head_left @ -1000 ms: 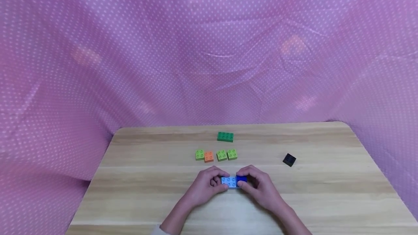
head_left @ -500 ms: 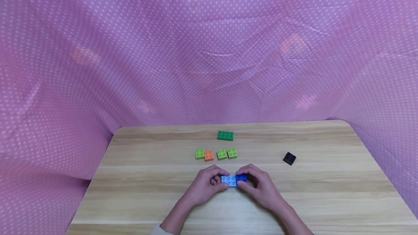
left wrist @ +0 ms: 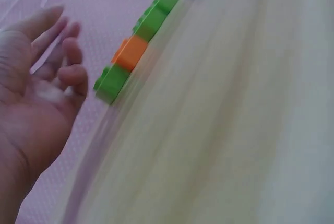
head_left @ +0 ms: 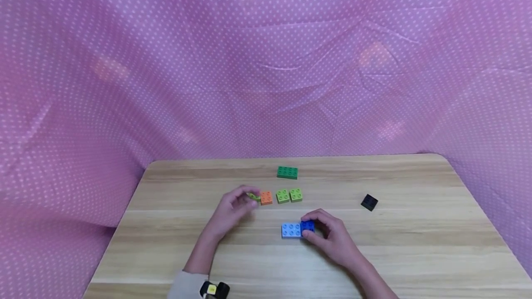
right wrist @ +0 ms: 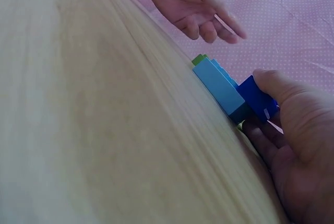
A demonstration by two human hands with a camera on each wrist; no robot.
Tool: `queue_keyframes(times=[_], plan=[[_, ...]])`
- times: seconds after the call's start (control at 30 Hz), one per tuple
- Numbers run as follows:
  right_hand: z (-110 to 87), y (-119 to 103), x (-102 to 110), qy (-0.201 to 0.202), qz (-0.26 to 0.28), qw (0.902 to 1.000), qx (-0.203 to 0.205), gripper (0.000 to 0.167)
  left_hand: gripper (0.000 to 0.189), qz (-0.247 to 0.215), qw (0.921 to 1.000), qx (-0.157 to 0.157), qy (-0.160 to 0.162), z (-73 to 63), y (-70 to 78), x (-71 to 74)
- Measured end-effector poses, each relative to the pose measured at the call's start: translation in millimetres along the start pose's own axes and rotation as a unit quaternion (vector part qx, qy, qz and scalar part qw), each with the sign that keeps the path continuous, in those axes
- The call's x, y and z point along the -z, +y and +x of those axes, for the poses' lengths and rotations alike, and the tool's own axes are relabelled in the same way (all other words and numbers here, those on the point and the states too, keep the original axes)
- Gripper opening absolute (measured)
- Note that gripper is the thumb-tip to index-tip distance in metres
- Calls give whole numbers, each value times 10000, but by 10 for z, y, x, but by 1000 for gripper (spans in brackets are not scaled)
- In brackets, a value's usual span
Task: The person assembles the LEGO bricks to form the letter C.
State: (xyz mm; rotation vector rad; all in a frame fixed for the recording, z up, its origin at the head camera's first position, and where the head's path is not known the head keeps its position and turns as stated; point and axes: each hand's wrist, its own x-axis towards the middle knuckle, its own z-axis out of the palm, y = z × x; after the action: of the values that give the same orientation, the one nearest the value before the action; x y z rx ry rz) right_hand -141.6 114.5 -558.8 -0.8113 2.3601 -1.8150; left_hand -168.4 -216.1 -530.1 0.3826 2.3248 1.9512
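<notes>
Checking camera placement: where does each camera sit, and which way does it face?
Head: on the head, facing forward and down; left hand, right hand, table visible.
Left wrist: worn there, facing across table past left hand.
Right wrist: worn there, facing right hand gripping dark blue brick.
Both wrist views show the left hand.

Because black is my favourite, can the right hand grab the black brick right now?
Probably not just yet: the right hand grips the dark blue brick. If it let go, the black brick looks easy to get at, with no other brick in between.
</notes>
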Motion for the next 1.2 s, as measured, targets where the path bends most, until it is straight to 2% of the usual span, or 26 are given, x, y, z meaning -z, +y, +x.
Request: queue_keyframes(times=[0.1,0.2,0.33,0.47,0.53,0.63,0.7,0.73,0.83,0.97,1.2], plan=[[7,-3,-2,9,4,10000,-57,27,38,-163,9985,-139,503,38,-65,119],[12,-14,-6,11,19,9999,-124,27,45,-59,9973,-50,730,67,-118,182],[17,-19,-16,16,29,9998,-189,28,56,291,9967,169,744,101,-174,222],[21,-12,-25,15,38,9998,-218,28,61,814,9950,264,524,151,-212,216],[26,-13,-28,14,56,9997,-218,28,61,1398,9892,195,392,177,-223,192],[35,-21,-31,22,76,9998,-207,28,58,2330,9719,-38,346,206,-238,144],[40,-33,-33,40,85,9998,-196,28,53,2708,9616,-149,419,215,-246,118],[42,-36,-33,48,87,9998,-190,28,51,2767,9596,-192,471,220,-250,108],[48,-46,-36,68,74,9998,-144,27,46,2696,9610,-134,604,218,-249,95],[57,-51,-37,89,52,9999,-104,27,44,2350,9695,-21,696,208,-245,103],[73,-40,-35,84,90,9998,-179,27,44,1434,9856,108,889,200,-261,119]])
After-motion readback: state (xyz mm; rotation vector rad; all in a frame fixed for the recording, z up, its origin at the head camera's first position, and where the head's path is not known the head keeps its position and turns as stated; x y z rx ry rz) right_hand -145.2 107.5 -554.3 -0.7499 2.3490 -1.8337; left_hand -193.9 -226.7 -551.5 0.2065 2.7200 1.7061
